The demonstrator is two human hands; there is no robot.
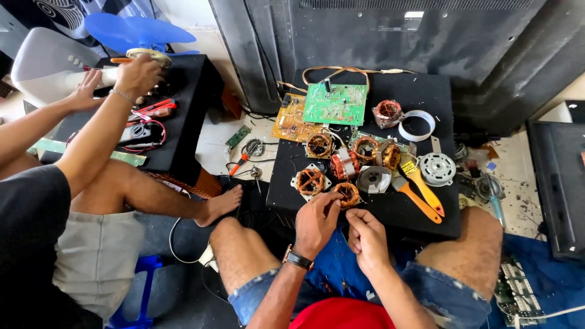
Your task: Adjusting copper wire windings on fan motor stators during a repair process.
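Big dark flat screen [390, 36] leaning upright behind the black tabletop [420, 97], rear casing outward, 1 small pale rectangular label [414, 14] near its top edge. Second dark panel [557, 183] lying at far right. No packages or signs.

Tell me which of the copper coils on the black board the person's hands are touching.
The copper coil at the board's front edge, between the left hand and right hand. The other coils lie farther back.

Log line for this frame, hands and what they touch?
left hand: on copper coil | right hand: just below coil, holding nothing visible | black box: coils, green circuit board, yellow-handled pliers
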